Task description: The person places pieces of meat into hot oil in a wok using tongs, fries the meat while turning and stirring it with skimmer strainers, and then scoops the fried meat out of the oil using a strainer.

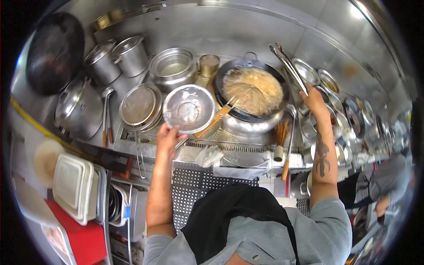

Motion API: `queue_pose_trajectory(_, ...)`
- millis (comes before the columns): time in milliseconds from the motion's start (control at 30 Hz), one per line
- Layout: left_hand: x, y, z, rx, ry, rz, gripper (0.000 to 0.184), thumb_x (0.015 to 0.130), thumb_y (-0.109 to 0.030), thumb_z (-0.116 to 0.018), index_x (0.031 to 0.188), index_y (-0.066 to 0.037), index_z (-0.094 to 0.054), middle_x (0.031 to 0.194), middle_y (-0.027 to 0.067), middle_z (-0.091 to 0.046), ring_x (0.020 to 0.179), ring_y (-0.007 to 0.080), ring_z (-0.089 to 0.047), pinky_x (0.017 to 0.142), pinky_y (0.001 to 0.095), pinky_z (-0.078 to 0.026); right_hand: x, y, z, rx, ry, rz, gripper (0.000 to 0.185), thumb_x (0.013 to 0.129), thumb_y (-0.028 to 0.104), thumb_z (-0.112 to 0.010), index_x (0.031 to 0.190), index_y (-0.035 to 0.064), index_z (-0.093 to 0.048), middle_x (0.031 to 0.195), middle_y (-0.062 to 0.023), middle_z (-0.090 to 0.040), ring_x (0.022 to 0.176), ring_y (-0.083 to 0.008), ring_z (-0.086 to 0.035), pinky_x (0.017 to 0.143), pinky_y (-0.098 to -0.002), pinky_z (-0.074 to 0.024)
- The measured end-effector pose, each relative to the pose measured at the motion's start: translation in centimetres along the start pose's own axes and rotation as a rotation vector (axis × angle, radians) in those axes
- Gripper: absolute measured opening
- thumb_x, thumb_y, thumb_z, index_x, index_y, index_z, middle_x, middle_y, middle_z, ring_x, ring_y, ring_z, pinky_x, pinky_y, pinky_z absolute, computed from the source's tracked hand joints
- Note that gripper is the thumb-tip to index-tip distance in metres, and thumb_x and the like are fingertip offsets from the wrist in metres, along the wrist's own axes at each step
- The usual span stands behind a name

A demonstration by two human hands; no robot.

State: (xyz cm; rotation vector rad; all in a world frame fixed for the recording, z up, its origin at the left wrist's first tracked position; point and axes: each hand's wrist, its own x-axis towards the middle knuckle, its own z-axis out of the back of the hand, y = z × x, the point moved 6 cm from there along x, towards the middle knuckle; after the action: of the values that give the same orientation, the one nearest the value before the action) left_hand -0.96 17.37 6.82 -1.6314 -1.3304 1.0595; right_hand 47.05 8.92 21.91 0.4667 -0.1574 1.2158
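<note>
Presently, the left hand (168,140) has its grip closed on the rim of a metal bowl (175,102), left of the wok (218,93); the right hand (314,100) grips metal tongs (290,67) at the wok's right. Frothy liquid (267,81) lies in the wok; lidded pots (132,59) stand farther left.

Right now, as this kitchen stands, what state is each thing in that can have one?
Left hand: gripping the bowl's rim
Right hand: closed on the tongs
Metal bowl: held
Tongs: held, tips raised
Wok: uncovered, holding foamy liquid
Wide pot: uncovered, liquid inside
Two tall pots: lidded
</note>
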Motion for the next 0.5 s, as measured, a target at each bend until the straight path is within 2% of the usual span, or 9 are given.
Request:
queue_pose_trajectory(67,-1.3,0.4,1.2,0.002,-0.029,0.03,0.009,0.084,-0.005,-0.051,0.093,-0.003,-0.051,0.084,0.0081,-0.057,0.069,0.0152,-0.058,0.058,0.0262,-0.054,-5.0,-3.8,-0.1,0.028,-0.08,-0.016,0.031,0.078,0.017,-0.057,0.099,-0.0053,-0.052,0.086,-0.0309,-0.056,0.087,-0.043,-0.054,0.076,-0.0459,-0.0433)
queue_pose_trajectory(133,-2.1,0.8,1.7,-0.04,0.015,0.042,0.009,0.084,-0.006,-0.052,0.093,-0.004,-0.051,0.085,0.0078,-0.059,0.07,0.0152,-0.059,0.059,0.0269,-0.054,-10.6,-6.0,-1.1,-0.052,0.106,-0.214,0.031,0.077,0.016,-0.057,0.098,-0.0053,-0.052,0.086,-0.0308,-0.056,0.086,-0.0435,-0.054,0.075,-0.046,-0.0436)
queue_pose_trajectory(167,-2.6,0.9,1.7,-0.036,0.025,0.06,0.009,0.084,-0.006,-0.053,0.093,-0.004,-0.051,0.085,0.0075,-0.059,0.069,0.0151,-0.059,0.059,0.0273,-0.054,-13.3,-9.8,-3.7,-0.067,0.127,-0.25,0.03,0.077,0.016,-0.057,0.099,-0.0045,-0.052,0.086,-0.0302,-0.057,0.086,-0.0429,-0.055,0.076,-0.046,-0.0437)
queue_pose_trajectory(233,-3.1,1.2,1.7,-0.033,0.064,0.077,0.009,0.084,-0.007,-0.053,0.093,-0.005,-0.051,0.084,0.006,-0.059,0.068,0.014,-0.059,0.06,0.0276,-0.053,-18.4,-12.2,-6.1,-0.077,0.157,-0.376,0.028,0.075,0.016,-0.058,0.094,-0.0035,-0.053,0.085,-0.027,-0.058,0.085,-0.0421,-0.056,0.074,-0.0458,-0.0442)
queue_pose_trajectory(267,-3.4,1.6,1.6,-0.024,0.084,0.087,0.009,0.084,-0.007,-0.053,0.093,-0.005,-0.051,0.084,0.006,-0.059,0.068,0.014,-0.059,0.06,0.0276,-0.053,-20.6,-13.5,-7.7,-0.047,0.235,-0.424,0.027,0.076,0.017,-0.057,0.092,-0.005,-0.055,0.088,-0.0272,-0.058,0.087,-0.0414,-0.056,0.076,-0.0451,-0.044)
queue_pose_trajectory(300,-3.8,1.8,1.6,-0.013,0.086,0.105,0.009,0.084,-0.007,-0.053,0.093,-0.006,-0.051,0.084,0.0054,-0.059,0.067,0.0134,-0.059,0.06,0.0271,-0.053,-22.4,-15.0,-9.2,-0.051,0.194,-0.433,0.025,0.075,0.015,-0.055,0.089,-0.0061,-0.055,0.086,-0.0287,-0.058,0.085,-0.0422,-0.056,0.075,-0.0451,-0.0446)
queue_pose_trajectory(333,-4.1,1.9,1.4,-0.003,0.085,0.118,0.009,0.085,-0.006,-0.053,0.093,-0.006,-0.051,0.084,0.0048,-0.06,0.067,0.0129,-0.059,0.059,0.0266,-0.053,-23.8,-16.5,-10.6,-0.004,0.281,-0.552,0.025,0.074,0.014,-0.055,0.087,-0.0069,-0.055,0.084,-0.0298,-0.058,0.082,-0.0435,-0.057,0.073,-0.0456,-0.0451)
queue_pose_trajectory(400,-5.1,1.8,0.5,0.017,0.099,0.118,0.008,0.085,-0.006,-0.052,0.093,-0.006,-0.052,0.085,0.0042,-0.06,0.067,0.0123,-0.059,0.059,0.0264,-0.053,-25.7,-19.1,-13.0,0.052,0.226,-0.638,0.023,0.072,0.013,-0.054,0.082,-0.008,-0.055,0.08,-0.0307,-0.057,0.079,-0.0437,-0.057,0.071,-0.0461,-0.0457)
queue_pose_trajectory(500,-6.3,2.3,-1.1,0.041,0.131,0.117,0.008,0.085,-0.006,-0.052,0.093,-0.006,-0.053,0.086,0.0047,-0.06,0.068,0.0128,-0.059,0.058,0.0264,-0.053,-26.0,-22.4,-17.2,0.018,0.21,-0.617,0.026,0.072,0.016,-0.058,0.08,-0.0088,-0.056,0.08,-0.0309,-0.058,0.08,-0.0432,-0.058,0.071,-0.0458,-0.0464)
